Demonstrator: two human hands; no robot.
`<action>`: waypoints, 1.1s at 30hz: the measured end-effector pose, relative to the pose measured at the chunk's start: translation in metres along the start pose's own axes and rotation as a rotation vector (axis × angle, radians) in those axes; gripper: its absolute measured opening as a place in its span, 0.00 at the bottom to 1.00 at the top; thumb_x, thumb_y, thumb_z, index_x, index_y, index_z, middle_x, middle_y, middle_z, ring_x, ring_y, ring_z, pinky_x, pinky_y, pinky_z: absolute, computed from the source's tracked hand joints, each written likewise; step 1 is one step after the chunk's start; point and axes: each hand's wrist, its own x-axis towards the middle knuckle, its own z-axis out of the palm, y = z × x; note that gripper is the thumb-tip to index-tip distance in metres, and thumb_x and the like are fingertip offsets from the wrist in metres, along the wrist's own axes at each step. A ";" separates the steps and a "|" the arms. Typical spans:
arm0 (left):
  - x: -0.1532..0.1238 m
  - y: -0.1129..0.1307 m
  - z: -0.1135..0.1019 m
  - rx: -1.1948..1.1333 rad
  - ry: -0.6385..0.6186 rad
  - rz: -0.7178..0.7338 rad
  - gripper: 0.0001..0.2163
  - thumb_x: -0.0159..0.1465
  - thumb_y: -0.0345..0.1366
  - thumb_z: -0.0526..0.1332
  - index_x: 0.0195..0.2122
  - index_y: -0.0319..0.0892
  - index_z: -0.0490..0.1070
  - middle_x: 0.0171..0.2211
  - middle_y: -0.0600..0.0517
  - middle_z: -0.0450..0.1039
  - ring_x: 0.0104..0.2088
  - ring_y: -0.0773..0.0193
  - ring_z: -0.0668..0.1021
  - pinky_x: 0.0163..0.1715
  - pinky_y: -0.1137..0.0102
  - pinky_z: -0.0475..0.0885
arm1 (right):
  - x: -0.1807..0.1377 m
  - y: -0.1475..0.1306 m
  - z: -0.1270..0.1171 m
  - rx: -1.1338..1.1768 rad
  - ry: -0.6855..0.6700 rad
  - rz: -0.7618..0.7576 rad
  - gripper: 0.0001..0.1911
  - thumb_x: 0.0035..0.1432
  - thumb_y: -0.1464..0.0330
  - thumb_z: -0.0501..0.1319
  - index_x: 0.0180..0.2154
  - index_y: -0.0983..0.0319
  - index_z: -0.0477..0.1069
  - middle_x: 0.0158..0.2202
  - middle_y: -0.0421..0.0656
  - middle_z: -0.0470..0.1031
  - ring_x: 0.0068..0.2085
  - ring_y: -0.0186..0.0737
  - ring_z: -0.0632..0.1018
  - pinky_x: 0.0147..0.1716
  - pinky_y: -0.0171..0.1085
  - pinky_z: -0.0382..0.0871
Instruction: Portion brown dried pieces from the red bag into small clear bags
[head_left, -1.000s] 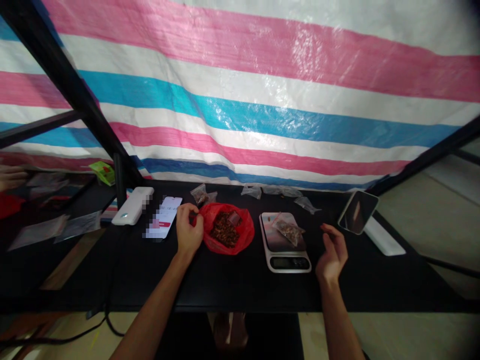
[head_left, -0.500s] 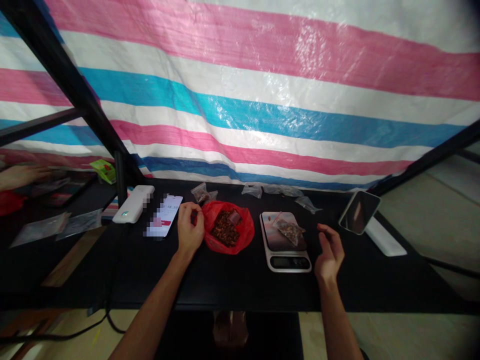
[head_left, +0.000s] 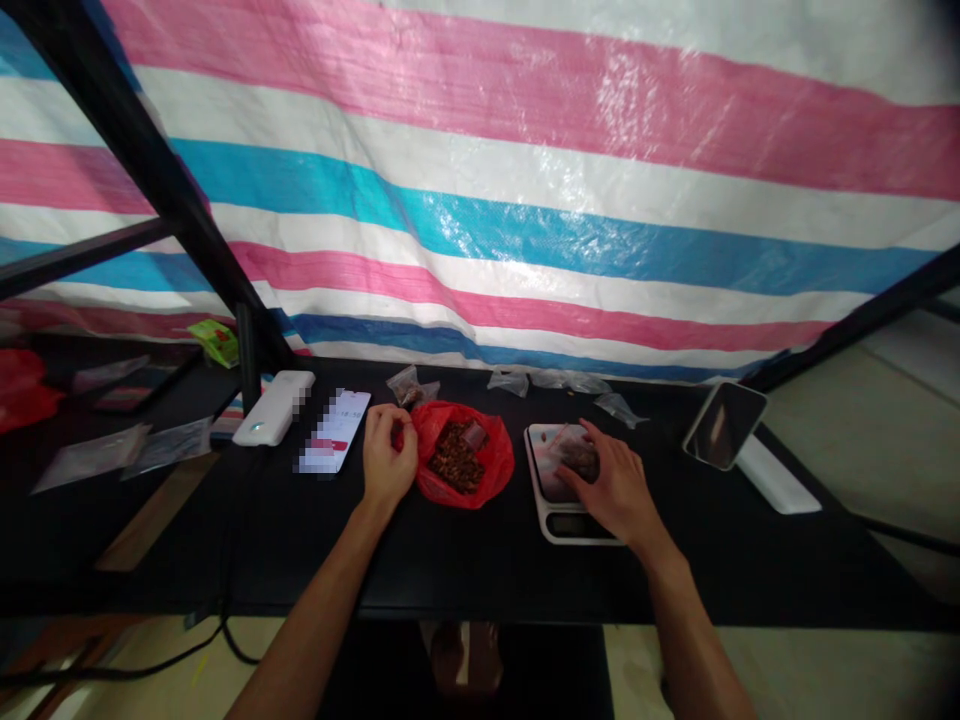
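While the red bag (head_left: 466, 465) is pinched at its rim by the left hand (head_left: 388, 462), seemingly to steady it, the pouch (head_left: 564, 452) on the scale (head_left: 541, 472) is covered by the loosely curved right hand (head_left: 611, 487); whether it is gripped cannot be told.

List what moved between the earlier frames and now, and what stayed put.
The right hand swung left from the bare table beside the scale and now lies over the small clear bag on its pan; a grip cannot be told. The left hand stays pinched on the rim of the red bag. The scale, red bag and phone have not moved.
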 end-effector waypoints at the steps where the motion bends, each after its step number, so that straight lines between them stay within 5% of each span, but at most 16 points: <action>1: 0.000 0.000 0.000 -0.002 0.002 -0.001 0.06 0.65 0.25 0.57 0.35 0.44 0.68 0.39 0.50 0.66 0.41 0.59 0.73 0.42 0.65 0.70 | 0.003 0.001 0.001 0.017 -0.024 0.000 0.34 0.61 0.56 0.65 0.65 0.58 0.64 0.54 0.51 0.77 0.54 0.58 0.76 0.56 0.56 0.67; 6: -0.001 -0.001 0.001 -0.004 0.000 -0.019 0.06 0.66 0.25 0.57 0.34 0.44 0.68 0.40 0.49 0.66 0.42 0.58 0.73 0.43 0.64 0.71 | 0.014 -0.016 -0.008 0.289 -0.051 -0.045 0.26 0.66 0.59 0.62 0.64 0.56 0.66 0.56 0.49 0.76 0.54 0.52 0.78 0.55 0.51 0.70; 11: -0.002 -0.001 0.003 -0.038 -0.018 -0.038 0.06 0.67 0.26 0.56 0.35 0.44 0.68 0.40 0.49 0.66 0.42 0.58 0.74 0.43 0.64 0.71 | 0.025 -0.087 -0.019 0.360 -0.087 -0.208 0.27 0.67 0.64 0.60 0.66 0.52 0.63 0.55 0.46 0.77 0.53 0.48 0.78 0.55 0.46 0.71; 15: -0.003 -0.003 0.002 -0.046 -0.004 -0.045 0.06 0.66 0.25 0.56 0.35 0.44 0.68 0.40 0.49 0.66 0.42 0.58 0.73 0.42 0.64 0.71 | 0.037 -0.125 -0.003 0.226 -0.273 -0.344 0.32 0.64 0.70 0.60 0.68 0.55 0.62 0.58 0.48 0.76 0.56 0.49 0.77 0.57 0.48 0.68; 21: -0.002 -0.007 0.002 -0.048 -0.008 -0.040 0.06 0.66 0.25 0.56 0.35 0.44 0.68 0.40 0.49 0.65 0.41 0.59 0.74 0.42 0.65 0.72 | 0.043 -0.131 0.026 0.100 -0.342 -0.418 0.34 0.66 0.70 0.60 0.70 0.56 0.58 0.58 0.50 0.77 0.55 0.51 0.78 0.53 0.48 0.67; 33: -0.004 -0.002 0.004 -0.111 -0.080 -0.033 0.06 0.67 0.26 0.56 0.36 0.45 0.68 0.41 0.49 0.65 0.44 0.58 0.74 0.48 0.62 0.72 | 0.032 -0.127 0.036 0.224 -0.267 -0.345 0.27 0.66 0.70 0.61 0.65 0.53 0.65 0.60 0.45 0.78 0.55 0.48 0.79 0.53 0.47 0.67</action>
